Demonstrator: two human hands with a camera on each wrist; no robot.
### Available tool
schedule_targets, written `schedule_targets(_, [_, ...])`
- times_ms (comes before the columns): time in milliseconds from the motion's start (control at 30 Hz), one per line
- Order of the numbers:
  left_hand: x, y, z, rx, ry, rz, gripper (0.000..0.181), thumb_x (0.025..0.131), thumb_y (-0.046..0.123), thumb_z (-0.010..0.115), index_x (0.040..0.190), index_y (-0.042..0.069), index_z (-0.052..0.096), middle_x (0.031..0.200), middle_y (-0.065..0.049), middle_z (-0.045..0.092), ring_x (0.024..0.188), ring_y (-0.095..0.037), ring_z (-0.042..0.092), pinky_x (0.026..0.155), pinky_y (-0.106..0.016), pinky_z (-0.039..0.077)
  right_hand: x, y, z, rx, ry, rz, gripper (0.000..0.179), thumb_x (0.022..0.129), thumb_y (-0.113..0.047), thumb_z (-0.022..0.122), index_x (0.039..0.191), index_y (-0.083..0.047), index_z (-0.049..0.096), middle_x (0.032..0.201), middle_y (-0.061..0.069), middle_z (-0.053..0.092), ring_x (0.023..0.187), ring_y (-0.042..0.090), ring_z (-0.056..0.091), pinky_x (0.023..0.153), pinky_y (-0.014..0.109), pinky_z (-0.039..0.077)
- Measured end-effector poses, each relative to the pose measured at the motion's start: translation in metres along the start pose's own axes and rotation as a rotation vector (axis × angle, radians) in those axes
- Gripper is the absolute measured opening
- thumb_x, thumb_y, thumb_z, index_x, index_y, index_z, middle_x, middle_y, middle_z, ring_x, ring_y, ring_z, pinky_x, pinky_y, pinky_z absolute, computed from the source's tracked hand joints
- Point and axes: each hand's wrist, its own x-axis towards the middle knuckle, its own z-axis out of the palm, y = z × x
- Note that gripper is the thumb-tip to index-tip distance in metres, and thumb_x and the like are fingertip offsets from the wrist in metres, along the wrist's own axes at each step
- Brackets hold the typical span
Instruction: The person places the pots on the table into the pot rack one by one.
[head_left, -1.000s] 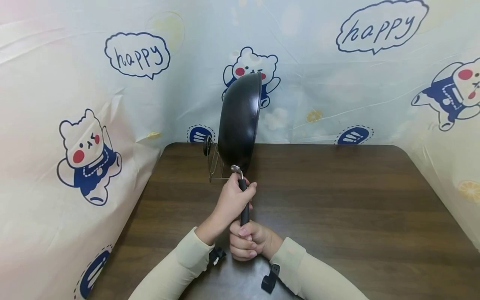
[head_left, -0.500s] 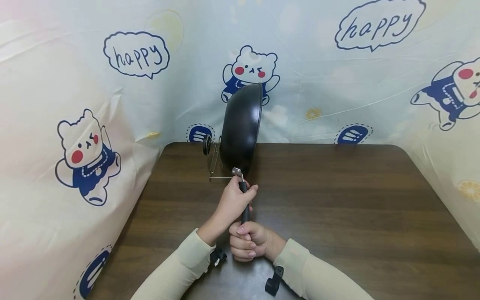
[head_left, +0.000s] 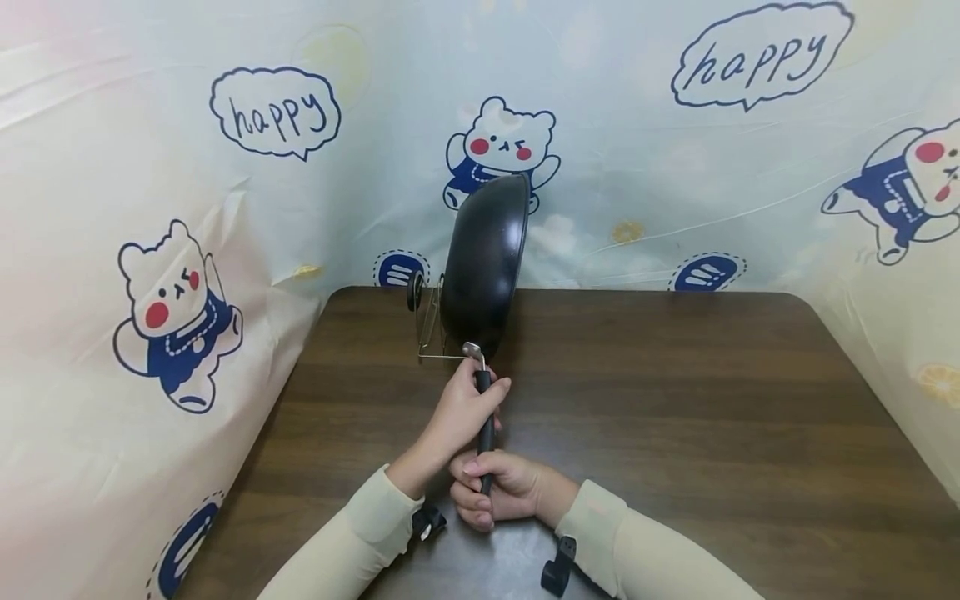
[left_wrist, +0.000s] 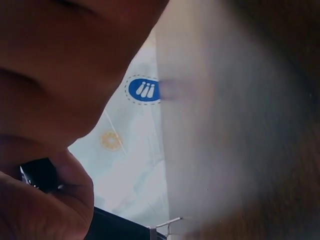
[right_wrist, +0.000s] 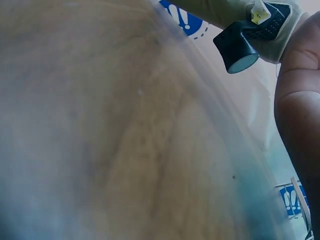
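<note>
A black wok (head_left: 483,267) is held up on its side in the head view, its rounded underside facing left. My left hand (head_left: 461,408) grips its black handle (head_left: 486,437) near the metal joint, thumb lying along the right side. Lower down, my right hand (head_left: 502,490) holds the end of the handle between thumb and fingers. Part of the handle shows between the two hands. In the left wrist view, large dark fingers (left_wrist: 60,80) cover the left side, with a black piece (left_wrist: 117,226) below them. The inside of the wok is turned away.
A thin wire rack (head_left: 438,357) with a black round piece (head_left: 415,292) stands behind the wok to the left, partly hidden. The brown wooden table (head_left: 675,417) extends to the right. A printed cloth (head_left: 615,150) hangs around the back and sides.
The wok has come down and a little to the right at its top. My right hand's fingers have loosened slightly, so the handle's lower end now shows between them.
</note>
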Motion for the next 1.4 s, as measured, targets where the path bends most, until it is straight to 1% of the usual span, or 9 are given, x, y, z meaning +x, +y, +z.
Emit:
schedule_targets(67, [-0.003,0.008,-0.001,-0.020,-0.022,-0.004,0.028,0.094,0.023,0.068,0.107,0.005,0.050,0.060,-0.010,0.058,0.043,-0.024,0.061,0.045,-0.035,0.053,-0.002,-0.001,0.000,-0.011,0.015,0.011,0.029,0.095,-0.042,0.054,0.076,-0.020,0.049,0.063,-0.007,0.050,0.056,0.010,0.050,0.056,0.023,0.045])
schedule_targets(200, [-0.001,0.010,-0.004,-0.043,-0.065,-0.025,0.029,0.096,0.017,0.067,0.111,0.000,0.049,0.063,-0.011,0.058,0.044,-0.023,0.061,0.047,-0.036,0.055,-0.005,-0.006,0.001,-0.041,0.054,0.053,0.031,0.095,-0.045,0.055,0.079,-0.019,0.047,0.067,-0.005,0.053,0.063,0.012,0.057,0.058,0.024,0.049])
schedule_targets(333, [0.004,-0.002,-0.006,-0.063,-0.101,-0.033,0.036,0.095,0.022,0.069,0.116,0.001,0.048,0.066,-0.010,0.059,0.048,-0.025,0.063,0.051,-0.039,0.057,-0.010,-0.009,0.002,-0.071,0.099,0.101,0.032,0.097,-0.045,0.052,0.084,-0.017,0.047,0.073,-0.002,0.057,0.074,0.015,0.066,0.061,0.026,0.053])
schedule_targets(433, [0.005,-0.007,-0.008,-0.080,-0.125,-0.030,0.037,0.095,0.022,0.069,0.117,0.000,0.048,0.069,-0.011,0.059,0.051,-0.026,0.064,0.053,-0.039,0.057,-0.014,-0.009,0.003,-0.084,0.133,0.127,0.031,0.100,-0.044,0.048,0.086,-0.016,0.048,0.076,0.000,0.059,0.081,0.019,0.069,0.063,0.028,0.055])
schedule_targets(633, [0.005,-0.011,-0.010,-0.125,-0.169,-0.023,0.038,0.096,0.022,0.067,0.118,-0.003,0.047,0.071,-0.013,0.059,0.053,-0.026,0.065,0.057,-0.040,0.058,-0.022,-0.012,0.008,-0.100,0.218,0.168,0.029,0.104,-0.041,0.044,0.095,-0.015,0.050,0.086,0.005,0.066,0.090,0.027,0.071,0.068,0.033,0.058])
schedule_targets(767, [0.004,-0.012,-0.013,-0.130,-0.191,-0.042,0.038,0.097,0.023,0.066,0.119,-0.002,0.047,0.073,-0.013,0.059,0.056,-0.026,0.066,0.060,-0.039,0.058,-0.028,-0.015,0.012,-0.119,0.271,0.197,0.027,0.105,-0.039,0.045,0.107,-0.012,0.052,0.100,0.013,0.070,0.096,0.029,0.070,0.074,0.038,0.059])
schedule_targets(1000, [0.002,-0.019,-0.020,-0.127,-0.249,-0.076,0.038,0.099,0.028,0.063,0.122,0.001,0.048,0.079,-0.014,0.062,0.064,-0.030,0.069,0.065,-0.038,0.059,-0.042,-0.021,0.012,-0.171,0.324,0.247,0.039,0.106,-0.032,0.044,0.127,-0.001,0.048,0.128,0.029,0.060,0.109,0.035,0.066,0.087,0.049,0.055])
schedule_targets(1200, [0.000,-0.027,-0.031,-0.151,-0.309,-0.126,0.045,0.101,0.035,0.059,0.127,0.002,0.045,0.094,-0.019,0.064,0.077,-0.031,0.070,0.071,-0.045,0.059,-0.059,-0.027,0.014,-0.171,0.371,0.253,0.042,0.107,-0.032,0.041,0.131,0.001,0.047,0.130,0.033,0.056,0.111,0.039,0.064,0.086,0.050,0.056])
schedule_targets(1400, [-0.003,-0.032,-0.045,-0.216,-0.332,-0.198,0.056,0.102,0.043,0.053,0.136,0.000,0.039,0.106,-0.023,0.060,0.084,-0.030,0.068,0.076,-0.045,0.059,-0.082,-0.038,0.014,-0.192,0.402,0.211,0.052,0.108,-0.033,0.037,0.140,0.008,0.042,0.133,0.034,0.053,0.112,0.037,0.064,0.091,0.049,0.054])
